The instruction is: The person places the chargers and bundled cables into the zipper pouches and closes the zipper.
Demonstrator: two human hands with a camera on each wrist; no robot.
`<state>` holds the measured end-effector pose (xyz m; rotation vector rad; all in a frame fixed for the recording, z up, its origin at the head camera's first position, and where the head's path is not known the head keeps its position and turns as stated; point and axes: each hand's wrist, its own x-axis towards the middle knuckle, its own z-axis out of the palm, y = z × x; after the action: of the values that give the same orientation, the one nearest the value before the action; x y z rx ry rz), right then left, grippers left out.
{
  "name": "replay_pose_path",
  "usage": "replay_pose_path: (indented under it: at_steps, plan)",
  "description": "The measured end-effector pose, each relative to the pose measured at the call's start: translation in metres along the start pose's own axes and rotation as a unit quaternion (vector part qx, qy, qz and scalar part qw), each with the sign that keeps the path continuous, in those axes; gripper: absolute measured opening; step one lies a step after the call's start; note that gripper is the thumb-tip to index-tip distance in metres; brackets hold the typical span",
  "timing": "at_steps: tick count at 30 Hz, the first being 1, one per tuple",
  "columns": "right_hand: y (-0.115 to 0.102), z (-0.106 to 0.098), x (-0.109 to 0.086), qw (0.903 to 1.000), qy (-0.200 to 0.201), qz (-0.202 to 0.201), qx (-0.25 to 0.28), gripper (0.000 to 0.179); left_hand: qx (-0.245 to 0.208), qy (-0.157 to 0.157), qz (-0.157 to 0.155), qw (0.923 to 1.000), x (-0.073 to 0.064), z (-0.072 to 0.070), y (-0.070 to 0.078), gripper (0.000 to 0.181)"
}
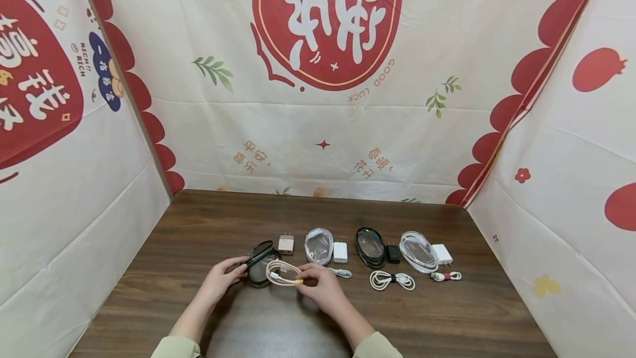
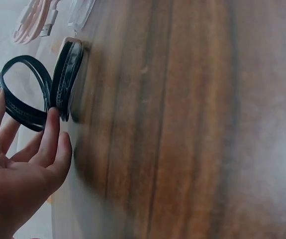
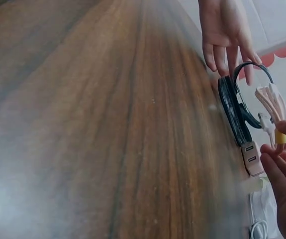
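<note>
Pinching the raised lid of a black case, the left hand props it open on the table; beside it I see a pink cable, gripped at its yellow band by the right hand; farther right, a white charger.

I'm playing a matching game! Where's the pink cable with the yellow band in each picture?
Head: the pink cable is low, slightly left of the middle.
Left wrist: the pink cable is at the top left.
Right wrist: the pink cable is near the right edge.
Shared landmark: the black-rimmed case, close to it in every picture.
</note>
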<state>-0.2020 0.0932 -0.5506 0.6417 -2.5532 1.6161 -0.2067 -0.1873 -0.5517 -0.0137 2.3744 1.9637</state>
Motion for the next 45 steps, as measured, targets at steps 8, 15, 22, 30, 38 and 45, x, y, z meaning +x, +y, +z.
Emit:
replay_pose_path:
  at_steps: [8,15,22,30,38,45]
  plan:
    - [-0.001,0.000,-0.005,0.9991,-0.002,-0.004,0.043,0.014,0.002,-0.072,0.031,0.9969,-0.007,-0.005,-0.001,0.037]
    - [-0.003,0.000,-0.005,0.9988,-0.028,-0.026,0.031,0.017,-0.024,-0.154,0.051,0.9864,-0.010,-0.005,0.000,0.040]
    - [-0.004,-0.001,-0.005,0.9961,-0.050,-0.069,-0.022,0.019,-0.016,-0.195,0.046,0.9796,-0.008,-0.003,0.001,0.041]
    - [-0.001,-0.001,-0.004,0.9839,-0.081,-0.106,-0.119,0.018,0.004,-0.212,0.057,0.9757,-0.007,0.000,0.003,0.039]
    - [-0.002,0.000,-0.002,0.9736,-0.100,-0.118,-0.168,0.021,-0.049,-0.192,0.034,0.9795,-0.007,0.009,0.004,0.042]
    - [-0.013,0.000,0.006,0.9492,-0.129,-0.142,-0.250,0.021,-0.077,-0.159,0.019,0.9841,-0.008,0.018,0.002,0.045]
